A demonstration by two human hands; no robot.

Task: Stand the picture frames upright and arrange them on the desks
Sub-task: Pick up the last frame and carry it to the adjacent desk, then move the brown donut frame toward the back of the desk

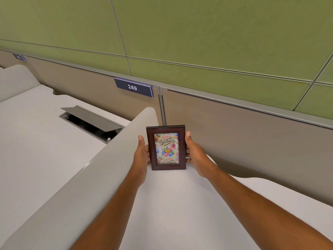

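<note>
A small dark-brown picture frame [166, 147] with a "Happy Birthday" balloon card stands upright, facing me, near the back corner of a white desk [173, 204]. My left hand [142, 152] holds its left edge and my right hand [195, 156] holds its right edge, thumbs up along the sides. Its bottom edge rests on or just above the desk; I cannot tell which. Whatever stand it has at the back is hidden.
A grey divider panel [90, 168] runs along the desk's left side. Beyond it lies another white desk [36, 141] with an open cable hatch [91, 120]. A beige partition [243, 134] with a blue "249" sign [133, 87] backs both desks, under a green wall.
</note>
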